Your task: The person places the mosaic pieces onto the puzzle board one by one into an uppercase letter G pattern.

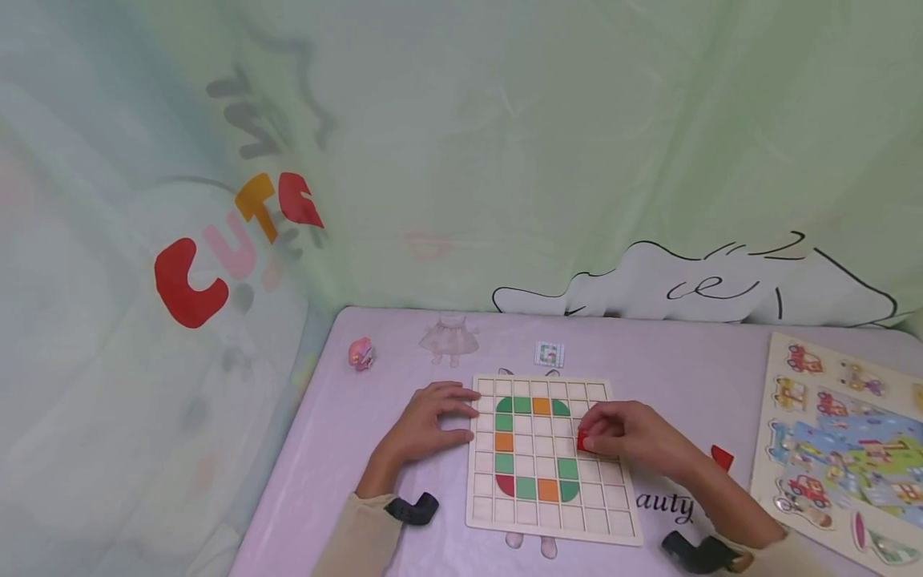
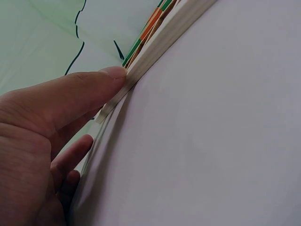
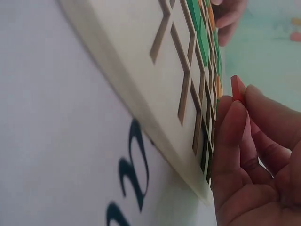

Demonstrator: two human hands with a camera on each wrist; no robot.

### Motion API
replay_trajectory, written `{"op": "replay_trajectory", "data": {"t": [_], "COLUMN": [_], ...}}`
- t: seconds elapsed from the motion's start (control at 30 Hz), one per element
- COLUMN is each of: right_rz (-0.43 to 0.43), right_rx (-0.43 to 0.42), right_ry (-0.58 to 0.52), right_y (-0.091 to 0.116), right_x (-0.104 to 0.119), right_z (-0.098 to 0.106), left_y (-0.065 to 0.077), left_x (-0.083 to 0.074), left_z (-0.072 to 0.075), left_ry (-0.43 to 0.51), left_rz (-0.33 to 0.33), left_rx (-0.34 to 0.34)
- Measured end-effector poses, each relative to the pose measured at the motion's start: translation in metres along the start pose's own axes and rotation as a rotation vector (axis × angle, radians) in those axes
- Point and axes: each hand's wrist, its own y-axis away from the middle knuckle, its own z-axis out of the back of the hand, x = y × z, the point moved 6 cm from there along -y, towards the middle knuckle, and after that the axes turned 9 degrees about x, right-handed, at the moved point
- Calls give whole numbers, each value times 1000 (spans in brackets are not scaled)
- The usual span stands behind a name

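Note:
A pale wooden grid board (image 1: 598,521) lies on the table, with green, orange and red tiles set in its squares as a broken ring. Between thumb and fingers my right hand (image 1: 638,439) pinches a small red tile (image 3: 236,88), held over the right part of the board. My left hand (image 1: 430,425) rests at the board's left edge, its fingers spread and fairly straight. In the left wrist view the thumb (image 2: 101,87) touches the board's side. One loose red tile (image 1: 722,457) with a curved side lies on the table to the right, beyond my right wrist.
A puzzle board (image 1: 764,449) with vehicle pictures lies at the right. Behind the grid board sits a small pattern card (image 1: 550,354). A pink figurine (image 1: 360,353) stands at the back left. Printed curtains (image 1: 461,160) hang behind the table (image 1: 303,513).

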Motion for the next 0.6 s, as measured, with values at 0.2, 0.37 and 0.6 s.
{"op": "replay_trajectory", "data": {"t": [0.2, 0.37, 0.6], "right_rz": [-40, -51, -130], "right_rx": [-39, -58, -122], "right_ry": [31, 44, 45], "right_y": [-5, -9, -14], "right_x": [5, 11, 10], "right_z": [-8, -14, -19], "left_y": [1, 1, 1], "left_x": [-4, -3, -2], "left_z": [1, 1, 0], "left_ry": [2, 12, 11], "left_rz": [-3, 19, 22], "left_rx": [-6, 5, 7]}}
